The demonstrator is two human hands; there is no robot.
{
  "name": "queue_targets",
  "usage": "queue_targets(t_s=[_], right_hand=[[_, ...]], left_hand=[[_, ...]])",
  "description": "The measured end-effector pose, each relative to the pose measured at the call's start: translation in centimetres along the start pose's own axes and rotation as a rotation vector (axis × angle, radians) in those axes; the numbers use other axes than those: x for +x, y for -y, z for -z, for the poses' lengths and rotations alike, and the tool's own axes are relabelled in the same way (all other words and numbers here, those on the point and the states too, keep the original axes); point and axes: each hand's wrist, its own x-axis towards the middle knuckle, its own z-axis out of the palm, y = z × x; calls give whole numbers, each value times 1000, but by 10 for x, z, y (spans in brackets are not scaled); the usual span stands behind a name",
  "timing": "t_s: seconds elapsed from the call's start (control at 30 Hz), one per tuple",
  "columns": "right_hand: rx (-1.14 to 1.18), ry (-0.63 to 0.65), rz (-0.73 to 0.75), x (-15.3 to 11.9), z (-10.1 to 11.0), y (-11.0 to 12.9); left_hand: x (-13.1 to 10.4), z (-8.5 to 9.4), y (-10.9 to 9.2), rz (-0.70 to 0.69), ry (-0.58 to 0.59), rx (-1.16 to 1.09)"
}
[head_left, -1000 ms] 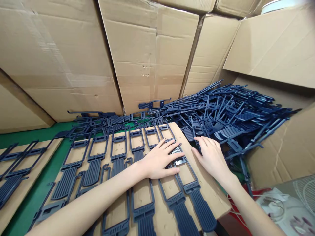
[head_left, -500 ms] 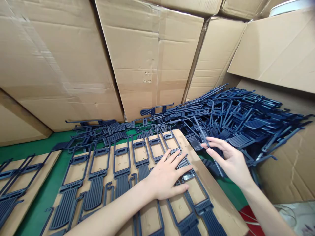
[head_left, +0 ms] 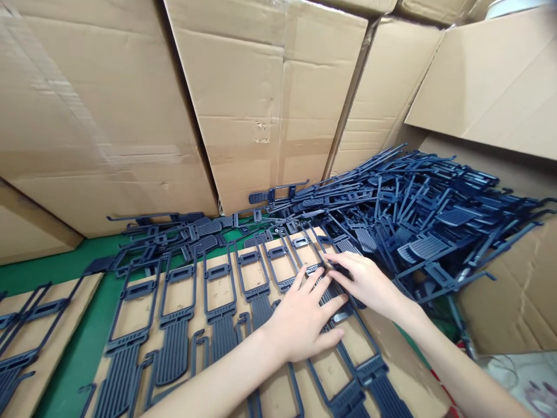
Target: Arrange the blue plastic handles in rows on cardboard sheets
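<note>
Fingers spread, my left hand [head_left: 302, 319] lies flat over dark plastic frames at the right side of a cardboard sheet [head_left: 404, 366]. Each dark frame [head_left: 172, 351] in the rows on this sheet has a slotted crossbar and a ribbed paddle. My right hand [head_left: 369, 284] is beside the left one, its thumb and fingers pinching a dark plastic frame [head_left: 323, 238] at the sheet's right edge. The right fingers partly cover that frame, and my left hand hides parts of those under it.
A large tangled pile of the same frames [head_left: 426, 226] rises at the right, beside a cardboard box [head_left: 500, 296]. More loose frames [head_left: 195, 229] lie along the back on the green surface [head_left: 82, 325]. Tall cartons [head_left: 243, 104] stand behind. Another loaded cardboard sheet [head_left: 56, 354] is at left.
My right hand has moved left from near the pile to the sheet's edge, bringing the dark frame down beside my left hand. The left hand stays on the frames.
</note>
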Motion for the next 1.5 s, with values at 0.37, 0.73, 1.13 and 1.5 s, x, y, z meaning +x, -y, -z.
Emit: queue_targets(t_s=[0.37,0.73,1.13,1.5], right_hand=[[-159,71,36,12,1,-4],[-202,79,90,8,-5,-11],[-259,42,94,8,-6,-9],[-227,19,127,10,-8,-11]], left_hand=[[0,0,0,0,2,23],[-1,-1,-2,-2,-30,72],[-1,-2,-3,3,-2,65],[-1,-2,-3,1,-24,74]])
